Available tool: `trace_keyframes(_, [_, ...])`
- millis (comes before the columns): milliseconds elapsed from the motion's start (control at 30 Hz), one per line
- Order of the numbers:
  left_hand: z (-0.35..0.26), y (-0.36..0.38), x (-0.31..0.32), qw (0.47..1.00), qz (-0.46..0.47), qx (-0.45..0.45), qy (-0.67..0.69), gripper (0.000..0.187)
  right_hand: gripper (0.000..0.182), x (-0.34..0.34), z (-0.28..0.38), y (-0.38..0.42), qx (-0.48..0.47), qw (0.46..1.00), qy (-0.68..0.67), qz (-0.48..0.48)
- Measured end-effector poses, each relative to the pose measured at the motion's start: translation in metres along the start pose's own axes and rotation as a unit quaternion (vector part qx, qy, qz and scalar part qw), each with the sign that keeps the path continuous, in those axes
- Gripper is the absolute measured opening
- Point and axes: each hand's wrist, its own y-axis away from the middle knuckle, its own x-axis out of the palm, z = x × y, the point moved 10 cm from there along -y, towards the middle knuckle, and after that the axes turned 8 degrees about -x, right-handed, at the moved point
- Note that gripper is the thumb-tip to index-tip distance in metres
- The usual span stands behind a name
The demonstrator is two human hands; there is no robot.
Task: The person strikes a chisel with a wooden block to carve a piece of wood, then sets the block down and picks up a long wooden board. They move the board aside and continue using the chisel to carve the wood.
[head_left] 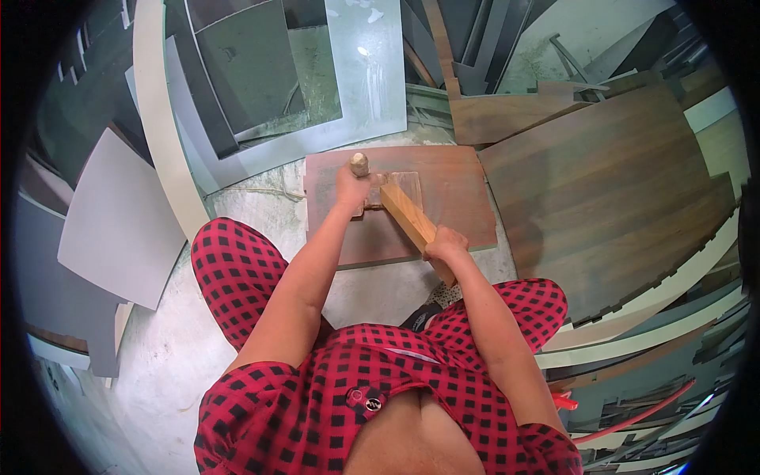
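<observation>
My left hand (351, 191) is wrapped round an upright chisel, whose round, worn wooden handle end (359, 163) sticks out above the fist. Its blade is hidden beneath the hand. My right hand (447, 242) grips a long, squared wooden block (408, 215) near its lower end. The block slants up to the left, with its far end close beside my left hand. Beneath both lies a reddish-brown board (455, 182) on the floor. A paler, rough rectangular patch (408, 186) shows in the board's middle, partly covered by the block and my left hand.
A large brown wood panel (609, 198) lies to the right. Ahead stands a pale frame-shaped panel (372, 71). At the left are a white panel (119, 222) and a curved cream strip (154, 103). My bent knees flank the board.
</observation>
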Motion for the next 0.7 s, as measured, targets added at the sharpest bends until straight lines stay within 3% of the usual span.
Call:
trace_keyframes(367, [0.04,-0.013,-0.005,0.999,-0.024,-0.017,-0.034,0.031,0.057,0.003,0.0,-0.001,-0.002,1.0,-0.002,0.021])
trace_keyframes(700, [0.035,-0.008,-0.005,0.998,-0.019,-0.03,-0.06,0.028,0.059,-0.003,0.003,0.005,-0.005,1.0,-0.006,0.013])
